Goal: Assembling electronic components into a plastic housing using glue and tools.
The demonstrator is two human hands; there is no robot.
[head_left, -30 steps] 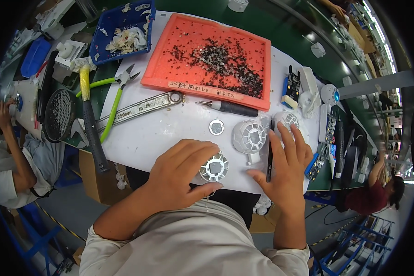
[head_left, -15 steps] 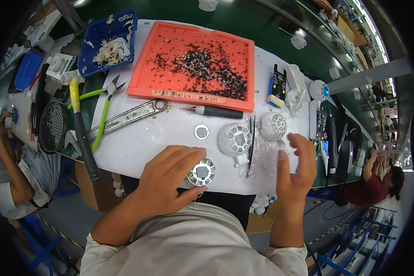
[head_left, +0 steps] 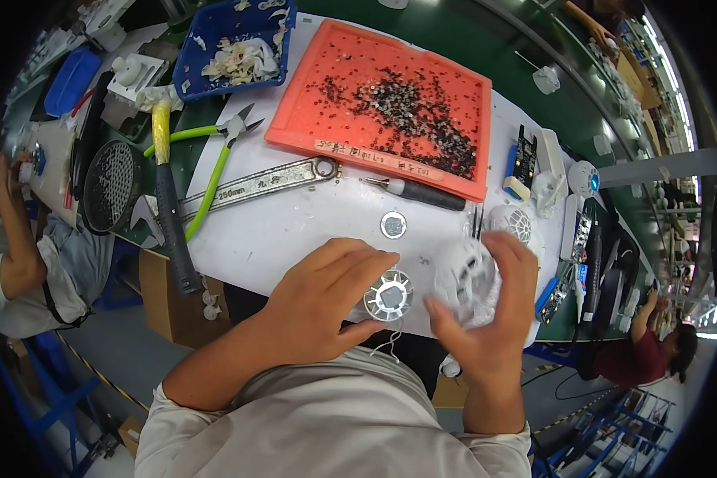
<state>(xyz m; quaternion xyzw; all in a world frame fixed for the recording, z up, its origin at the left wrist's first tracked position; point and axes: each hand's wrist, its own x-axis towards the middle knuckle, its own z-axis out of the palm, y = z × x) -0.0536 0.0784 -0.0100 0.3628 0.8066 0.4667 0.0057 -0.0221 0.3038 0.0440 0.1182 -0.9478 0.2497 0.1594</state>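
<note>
Between the fingers and thumb of my left hand (head_left: 327, 291) is a small round white part with spokes and a grey square centre (head_left: 389, 295). Thin pale wires (head_left: 388, 347) hang below it, over the table's front edge. To its right, my right hand (head_left: 494, 319) grips a white slotted dome cover (head_left: 464, 275), raised and blurred by motion. Behind that cover, a second white dome (head_left: 510, 224) sits on the white sheet, partly hidden. A flat silver disc (head_left: 393, 225) lies just beyond my left hand.
A red tray (head_left: 303, 95) of small dark and clear pieces lies beyond my hands. On the left are a blue bin (head_left: 185, 68), hammer (head_left: 171, 211), green-handled cutters (head_left: 215, 187) and wrench (head_left: 251, 190). A dark-handled pen-shaped tool (head_left: 426, 194) lies by the tray. Co-workers sit on both sides.
My right hand has come in from the right and closed on the nearer dome, lifting it off the sheet. My left hand keeps the round part. The whole view has shifted.
</note>
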